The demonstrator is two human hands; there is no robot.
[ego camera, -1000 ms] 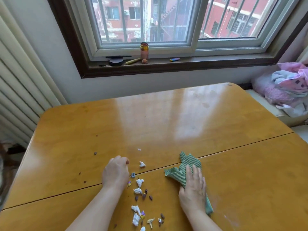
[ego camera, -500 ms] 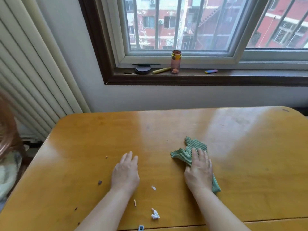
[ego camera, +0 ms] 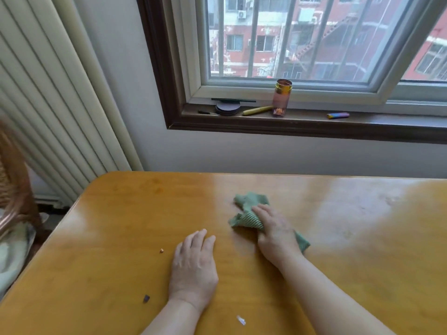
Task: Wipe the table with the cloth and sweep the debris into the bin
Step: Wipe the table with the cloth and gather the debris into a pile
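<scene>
A crumpled green striped cloth point(ego camera: 249, 209) lies on the glossy wooden table point(ego camera: 116, 213), toward the far middle. My right hand point(ego camera: 275, 233) presses down on it, fingers curled over its near part. My left hand point(ego camera: 193, 262) rests flat on the bare wood to the left of the cloth, fingers together, holding nothing. Three bits of debris show: a small tan crumb point(ego camera: 161, 250), a dark scrap point(ego camera: 146, 298) and a white sliver point(ego camera: 240, 320) near the bottom edge. No bin is in view.
The table's rounded left corner and edge fall off toward a wicker chair point(ego camera: 12, 189) with a pale cushion. A radiator point(ego camera: 48, 105) lines the left wall. On the window sill stand a pink bottle point(ego camera: 281, 97), a dark round case, a yellow pen and a lighter.
Both hands and the cloth have moved toward the table's far edge. The view has swung up and left, so the cluster of debris near me has dropped out of sight.
</scene>
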